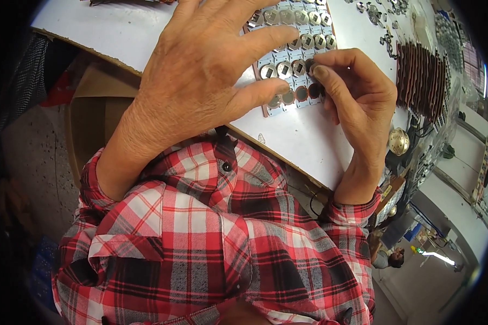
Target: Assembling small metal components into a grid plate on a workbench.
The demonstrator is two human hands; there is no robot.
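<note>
A flat pale-blue tray point(276, 111) lies on the white table, with rows of round metal pieces point(284, 69) in it, most with a dark square hole at the centre. Several flat dark discs point(301, 93) fill the row nearest me. My left hand point(200, 70) is spread over the tray's left part, fingers apart and holding nothing, hiding some of the pieces. At the tray's right edge my right hand point(363, 89) pinches a small round metal piece point(310, 65) between thumb and forefinger, at the end of a row. The fingertips partly cover that piece.
A stack of thin brown sheets point(424, 81) stands on the table at the right. Loose small metal parts point(374, 13) lie scattered at the far right. A round perforated metal object point(399, 142) is beside the stack. An open cardboard box point(100, 100) stands below the table's left edge.
</note>
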